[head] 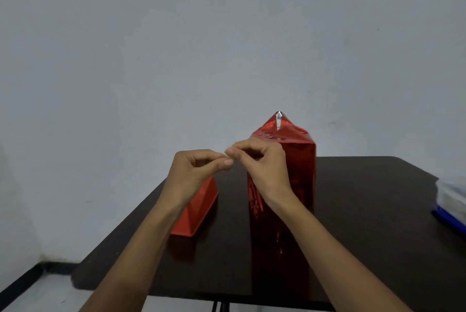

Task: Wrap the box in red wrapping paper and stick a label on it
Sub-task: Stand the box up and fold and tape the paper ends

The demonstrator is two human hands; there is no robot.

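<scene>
Hands: left hand (199,170) and right hand (262,168) meet at the fingertips, both pinching a small pale piece (228,157) — label or tape, too small to tell.
Box: tall box in shiny red wrapping paper (300,185) stands upright on the dark brown table (365,198), sides covered.
Far top: peaked end flap (278,122) is not folded down — no label visible yet.

You've got two hands in view, your left hand (199,171) and your right hand (263,169), with one small pale bit (226,154) pinched between them, too small to name. One tall box (301,180) in red wrapping paper stands at three o'clock of them. One smaller red object (201,208) lies at seven o'clock. One dark table (365,210); one white-and-blue stack (452,198) at its three o'clock edge.
</scene>
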